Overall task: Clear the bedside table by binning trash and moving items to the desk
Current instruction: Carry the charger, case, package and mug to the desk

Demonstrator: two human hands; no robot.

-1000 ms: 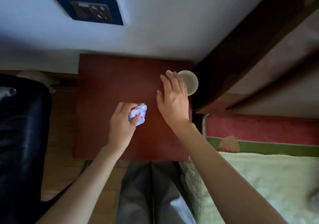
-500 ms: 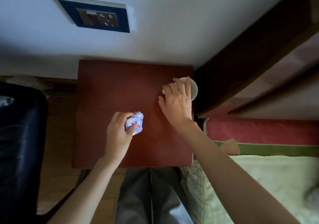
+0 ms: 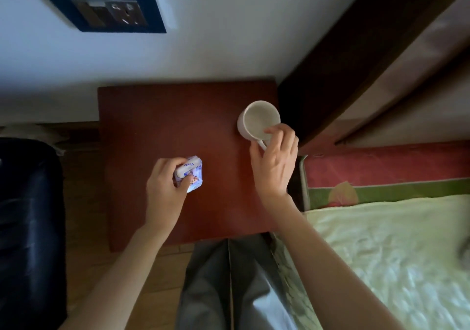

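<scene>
While both hands are occupied: nothing has yet left the counter [image 3: 157, 116].
Left hand [image 3: 165, 190]: fingers clamped round a crumpled tissue packet [image 3: 190, 174], held just over the counter's middle.
Right hand [image 3: 274, 162]: fingers closed on the handle of a white mug [image 3: 258, 120] at the counter's far right corner.
Done: both items gripped.
Left: by my reading, bin the packet, carry the mug to the desk; neither bin nor desk shows.

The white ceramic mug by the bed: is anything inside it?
The white ceramic mug looks empty; its pale inner wall shows. The right hand covers its near rim and handle.
</scene>
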